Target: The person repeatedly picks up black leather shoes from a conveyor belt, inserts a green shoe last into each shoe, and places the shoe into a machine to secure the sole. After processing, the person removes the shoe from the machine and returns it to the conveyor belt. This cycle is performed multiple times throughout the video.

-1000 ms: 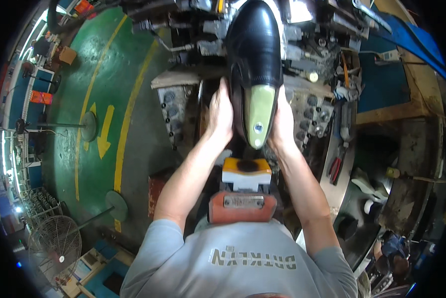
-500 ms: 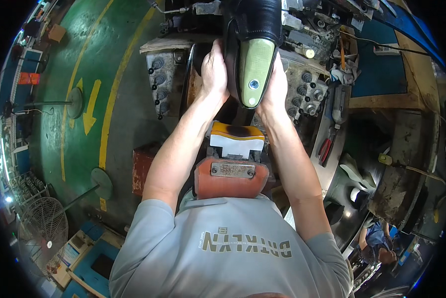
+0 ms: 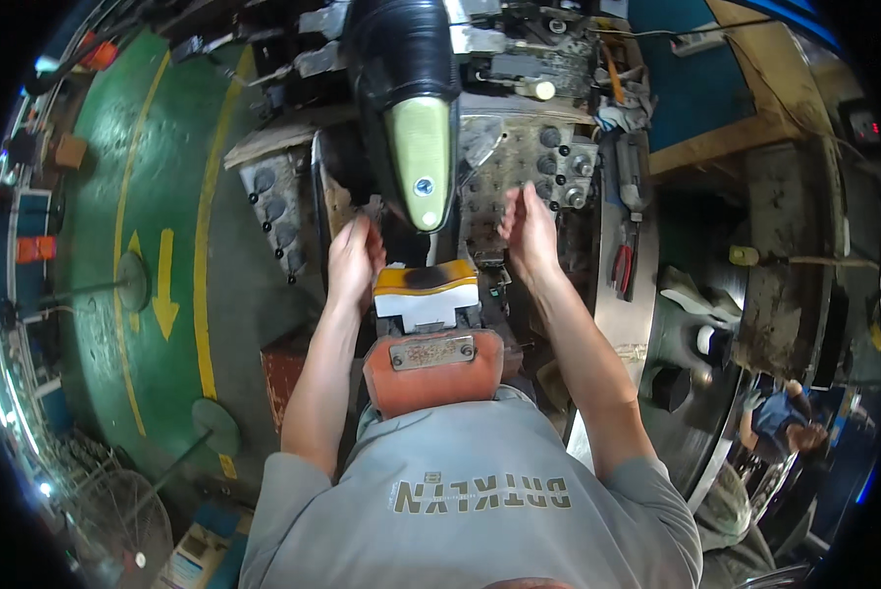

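A black leather shoe upper [image 3: 401,54] on a light green shoe last [image 3: 422,147] points toward me at the top middle, a round metal-rimmed hole near the last's end. My left hand [image 3: 355,257] is lower and to the left of it, apart from it, with loosely bent fingers and nothing visible in them. To the right, also apart from the last, my right hand [image 3: 531,231] is raised with thumb and fingers apart, empty. Between my forearms is a machine pad [image 3: 427,280] with a yellow-orange, dark-stained top and a white front, above an orange-red block [image 3: 433,378].
Control panels with black-knobbed levers flank the machine, one left [image 3: 275,216] and one right [image 3: 565,167]. Red-handled pliers [image 3: 622,267] lie on a metal ledge at right. Light-coloured shoe parts [image 3: 695,294] lie beyond. Another person [image 3: 784,422] is at lower right. A fan [image 3: 121,520] stands at lower left.
Both hands have let go of the shoe upper on its last and drawn back toward me, moving apart. The whole view has shifted, so the machine appears farther left.
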